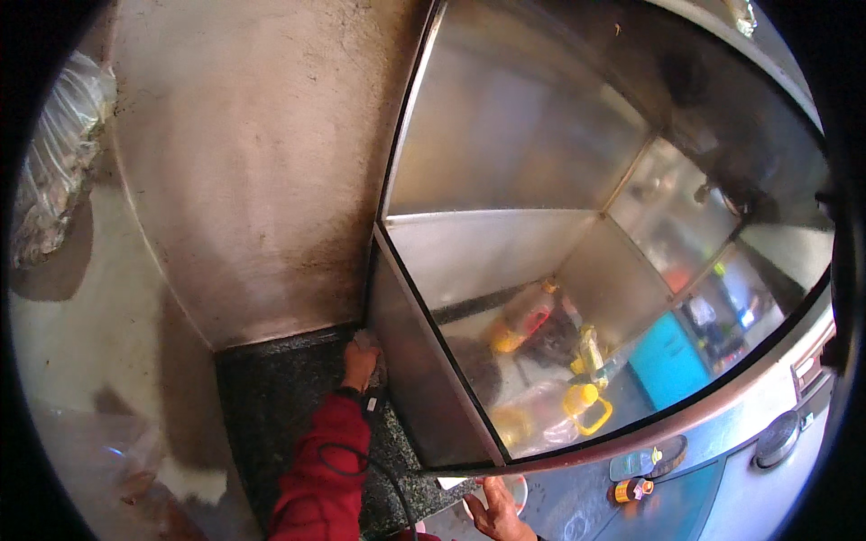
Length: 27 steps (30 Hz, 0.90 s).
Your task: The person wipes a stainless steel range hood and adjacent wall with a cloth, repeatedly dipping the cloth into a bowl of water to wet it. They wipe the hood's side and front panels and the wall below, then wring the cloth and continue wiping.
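Observation:
My left hand (360,365), at the end of a red sleeve (321,466), reaches to the back of a dark speckled stone counter (270,385), beside the side panel of a glass-fronted cabinet (433,379). Its fingers are bent around something small and greyish, possibly a cloth, too unclear to name. My right hand (499,507) is near the cabinet's lower front edge, fingers apart, in front of a round white container (522,497) with a coloured rim. A black cable (399,487) loops over the red sleeve. Whether the right hand touches the edge is unclear.
Behind the glass stand an oil bottle (524,321), a slim bottle (590,355) and a jug with a yellow handle (595,412). Two more bottles, one clear (632,464), one dark (629,491), stand lower right. A filled plastic bag (61,155) hangs at the left. A stained wall rises behind the counter.

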Motion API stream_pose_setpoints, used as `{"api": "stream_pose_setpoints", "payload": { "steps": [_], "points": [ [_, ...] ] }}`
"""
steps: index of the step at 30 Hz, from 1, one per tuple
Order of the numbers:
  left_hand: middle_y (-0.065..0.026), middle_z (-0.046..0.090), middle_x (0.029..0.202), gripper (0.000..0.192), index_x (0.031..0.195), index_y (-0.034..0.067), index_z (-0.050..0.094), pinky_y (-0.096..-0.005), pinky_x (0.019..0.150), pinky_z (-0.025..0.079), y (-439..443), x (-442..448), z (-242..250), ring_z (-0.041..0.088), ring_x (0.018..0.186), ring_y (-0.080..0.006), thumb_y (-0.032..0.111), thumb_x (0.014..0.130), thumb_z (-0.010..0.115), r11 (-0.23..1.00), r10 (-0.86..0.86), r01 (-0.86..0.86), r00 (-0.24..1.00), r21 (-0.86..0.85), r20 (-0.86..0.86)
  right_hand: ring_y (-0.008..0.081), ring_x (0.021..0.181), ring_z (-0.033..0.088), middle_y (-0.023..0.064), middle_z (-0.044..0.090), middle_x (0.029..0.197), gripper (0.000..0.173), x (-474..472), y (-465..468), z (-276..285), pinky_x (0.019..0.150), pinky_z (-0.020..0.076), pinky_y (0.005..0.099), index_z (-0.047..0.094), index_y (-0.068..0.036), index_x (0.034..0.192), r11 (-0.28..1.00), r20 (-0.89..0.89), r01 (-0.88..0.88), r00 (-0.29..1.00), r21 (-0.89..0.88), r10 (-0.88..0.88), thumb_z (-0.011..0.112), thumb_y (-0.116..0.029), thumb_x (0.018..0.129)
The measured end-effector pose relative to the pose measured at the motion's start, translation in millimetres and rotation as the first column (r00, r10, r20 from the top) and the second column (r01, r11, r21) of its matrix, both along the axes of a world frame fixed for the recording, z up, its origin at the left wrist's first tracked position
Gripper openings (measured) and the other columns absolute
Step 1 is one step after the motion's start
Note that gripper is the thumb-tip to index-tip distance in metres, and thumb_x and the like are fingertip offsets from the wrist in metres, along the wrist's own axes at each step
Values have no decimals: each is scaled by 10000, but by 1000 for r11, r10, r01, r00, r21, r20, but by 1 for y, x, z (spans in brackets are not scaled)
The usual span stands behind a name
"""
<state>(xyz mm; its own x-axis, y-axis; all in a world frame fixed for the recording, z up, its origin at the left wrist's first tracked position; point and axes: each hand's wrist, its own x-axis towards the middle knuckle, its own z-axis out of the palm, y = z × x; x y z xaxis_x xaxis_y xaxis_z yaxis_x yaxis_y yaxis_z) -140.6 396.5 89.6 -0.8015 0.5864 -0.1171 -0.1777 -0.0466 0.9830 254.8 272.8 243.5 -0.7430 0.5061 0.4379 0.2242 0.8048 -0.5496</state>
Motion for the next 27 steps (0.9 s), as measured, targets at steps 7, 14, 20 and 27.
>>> {"api": "stream_pose_setpoints", "payload": {
  "steps": [7,14,20,27],
  "points": [
    [-123,618,1260,545,1300,19,586,-361,1014,438,17,-24,120,586,1161,-268,-17,759,627,877,307,-87,858,472,-411,496,1044,567,323,572,1201,687,5,2,-5,881,492,465,357,43,1461,1000,29,5,1000,-12,-5,667,-34,853],
    [-132,642,1194,606,1340,46,574,-340,930,481,35,-41,142,622,1070,-247,-21,741,634,936,209,-61,888,345,-409,513,1138,551,341,553,1265,683,16,0,-39,938,483,470,376,44,1448,996,63,66,996,-55,-62,686,-37,844],
    [-136,676,1100,552,1309,15,571,-369,898,495,5,-10,-4,644,1020,-261,17,761,643,993,-23,6,989,-115,-145,501,1127,569,335,572,1239,639,9,-1,-32,942,481,464,414,74,1415,999,-26,17,1000,-42,-18,697,-71,861],
    [-157,614,1254,522,1272,31,592,-351,993,445,-1,-3,97,580,1173,-301,-28,754,615,891,230,-23,885,454,-405,483,1079,590,336,582,1206,627,6,-5,-13,914,491,453,409,83,1413,994,28,63,998,-85,-61,681,-71,870]
  ]
}}
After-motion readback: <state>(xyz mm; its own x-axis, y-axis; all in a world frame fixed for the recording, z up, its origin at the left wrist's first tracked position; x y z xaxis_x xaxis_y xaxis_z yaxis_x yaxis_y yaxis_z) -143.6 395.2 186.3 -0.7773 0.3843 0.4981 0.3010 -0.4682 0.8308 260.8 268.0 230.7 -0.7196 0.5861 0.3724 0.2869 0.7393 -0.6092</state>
